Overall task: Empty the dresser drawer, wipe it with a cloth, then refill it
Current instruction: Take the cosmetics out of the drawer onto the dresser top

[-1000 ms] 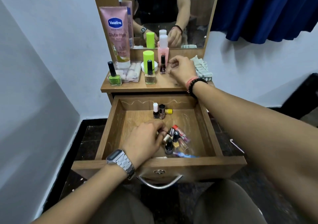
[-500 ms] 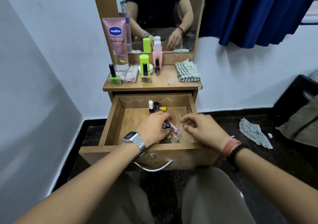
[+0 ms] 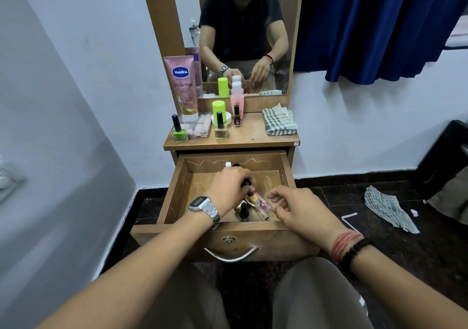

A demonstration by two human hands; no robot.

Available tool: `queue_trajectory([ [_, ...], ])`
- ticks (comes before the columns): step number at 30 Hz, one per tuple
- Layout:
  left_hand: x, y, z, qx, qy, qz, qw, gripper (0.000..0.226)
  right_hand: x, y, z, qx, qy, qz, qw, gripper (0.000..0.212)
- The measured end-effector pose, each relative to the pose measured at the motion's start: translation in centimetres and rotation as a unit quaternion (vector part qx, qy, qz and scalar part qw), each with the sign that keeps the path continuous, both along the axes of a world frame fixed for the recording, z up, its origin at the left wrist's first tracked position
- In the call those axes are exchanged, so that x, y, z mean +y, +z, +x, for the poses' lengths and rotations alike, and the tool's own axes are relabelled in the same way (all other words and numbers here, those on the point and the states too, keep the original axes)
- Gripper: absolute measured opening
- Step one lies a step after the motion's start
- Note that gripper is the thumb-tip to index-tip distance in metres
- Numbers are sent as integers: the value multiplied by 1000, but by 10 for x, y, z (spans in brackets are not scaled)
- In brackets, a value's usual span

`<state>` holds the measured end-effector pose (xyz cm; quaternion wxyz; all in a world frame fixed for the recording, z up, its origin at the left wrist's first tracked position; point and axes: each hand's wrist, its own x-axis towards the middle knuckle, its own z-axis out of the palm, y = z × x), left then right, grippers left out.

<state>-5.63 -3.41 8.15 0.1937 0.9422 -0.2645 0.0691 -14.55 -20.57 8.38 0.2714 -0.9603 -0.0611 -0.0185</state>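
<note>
The wooden dresser drawer stands pulled out, with several small nail polish bottles lying in a heap near its front. My left hand, watch on the wrist, is down in the drawer with its fingers closed on a small dark-capped bottle. Just right of the heap, over the drawer's front right part, my right hand hovers with fingers loosely curled and nothing in it. A white-capped bottle stands at the back of the drawer. A folded checked cloth lies on the dresser top.
On the dresser top stand a pink Vaseline tube, a green polish bottle, a lime-capped jar, a pink bottle and two more polish bottles. A mirror rises behind. A second checked cloth lies on the dark floor at right.
My right hand came down from the dresser top to the drawer's front right. My left hand stayed in the drawer and closed on a bottle. The camera tilted up.
</note>
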Motion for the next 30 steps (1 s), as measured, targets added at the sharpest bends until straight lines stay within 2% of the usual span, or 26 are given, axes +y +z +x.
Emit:
queue_trajectory([
  [5,22,42,17,-44,41,-54,997,14,-2,-1,-1,-1,1,-7,1000,25],
  [13,71,110,81,-192,129,26,973,20,0,-4,-1,5,19,-8,1000,22],
  [18,83,117,113,-176,157,71,969,22,0,-6,-2,-2,23,-11,1000,21],
  [21,85,110,123,-168,165,81,969,16,0,-8,-2,3,23,-15,1000,22],
  [30,82,99,137,-161,157,99,969,17,3,-8,-3,8,30,-14,999,23],
])
